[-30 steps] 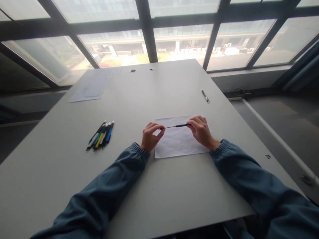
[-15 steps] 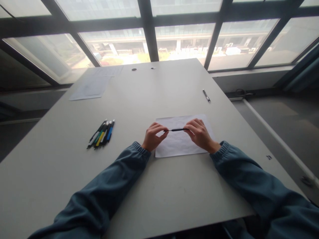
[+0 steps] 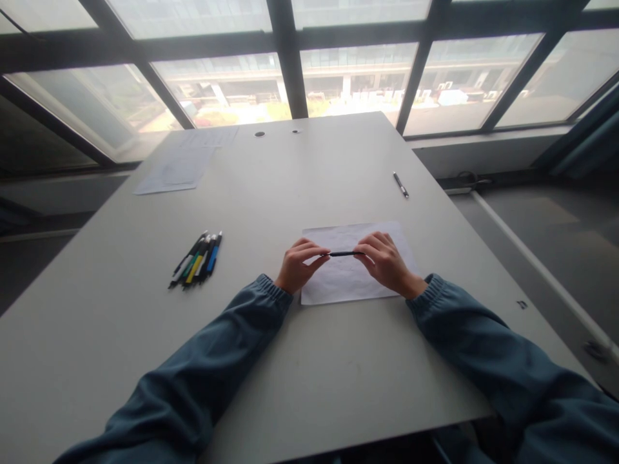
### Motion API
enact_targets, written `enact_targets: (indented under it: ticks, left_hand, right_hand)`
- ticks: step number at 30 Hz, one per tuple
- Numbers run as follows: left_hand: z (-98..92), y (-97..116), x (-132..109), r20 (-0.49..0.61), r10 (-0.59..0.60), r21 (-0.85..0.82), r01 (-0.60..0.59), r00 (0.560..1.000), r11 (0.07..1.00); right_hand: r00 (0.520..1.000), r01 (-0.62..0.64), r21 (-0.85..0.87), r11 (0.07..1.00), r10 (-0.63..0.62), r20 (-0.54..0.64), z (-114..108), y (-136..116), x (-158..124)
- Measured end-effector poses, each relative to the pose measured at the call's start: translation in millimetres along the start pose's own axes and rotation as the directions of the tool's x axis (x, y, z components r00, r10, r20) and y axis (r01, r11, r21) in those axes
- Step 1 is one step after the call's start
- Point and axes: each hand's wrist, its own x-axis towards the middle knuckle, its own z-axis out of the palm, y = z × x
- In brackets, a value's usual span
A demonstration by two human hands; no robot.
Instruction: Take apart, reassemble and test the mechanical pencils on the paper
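Note:
A dark pen barrel lies level between my two hands, above a white sheet of paper. My right hand pinches its right end between thumb and fingers. At the left end, my left hand is closed in a pinch on a thin pen refill, of which only a sliver shows beside the fingertips. The barrel's left end now meets these fingertips. How far the refill sits inside the barrel is hidden.
To the left lies a bunch of several pens with black, white, green, yellow and blue barrels. A single pen rests near the table's right edge. More paper sheets lie at the far left, and windows stand behind the table.
The barrel has shifted slightly left and the left fingers slightly right, so the stretch of thin refill that showed between them is nearly gone. Both hands keep their pinch.

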Motion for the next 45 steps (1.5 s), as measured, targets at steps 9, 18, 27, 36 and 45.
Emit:
enact_targets:
  ticks: [9, 18, 27, 36, 45]
  left_hand:
    - [-0.1, -1.1, -0.6, -0.018, -0.050, 0.015, 0.050, 0.999, 0.999]
    - [0.7, -0.3, 0.3, -0.007, -0.007, -0.019, 0.007, 1.000, 1.000]
    - [1.6, -1.0, -1.2, -0.017, -0.056, -0.010, 0.056, 0.998, 0.998]
    - [2.0, -4.1, -2.8, 0.003, -0.033, -0.020, 0.033, 0.999, 0.999]
    - [1.0, -3.1, -2.8, 0.031, -0.061, -0.063, 0.063, 0.998, 0.996]
  right_hand:
    - [1.000, -0.007, 0.011, 1.000, 0.007, -0.003, 0.9, 0.6, -0.8]
    - [1.000, -0.004, -0.001, 1.000, 0.004, -0.010, 0.9, 0.8, -0.7]
    - [1.000, 0.005, 0.006, 1.000, -0.005, -0.013, 0.4, 0.0, -0.8]
    - [0.995, 0.083, -0.009, 0.997, -0.083, -0.061, 1.4, 1.0, -1.0]
    - [0.991, 0.105, -0.005, 0.994, -0.105, -0.083, 0.7, -0.1, -0.4]
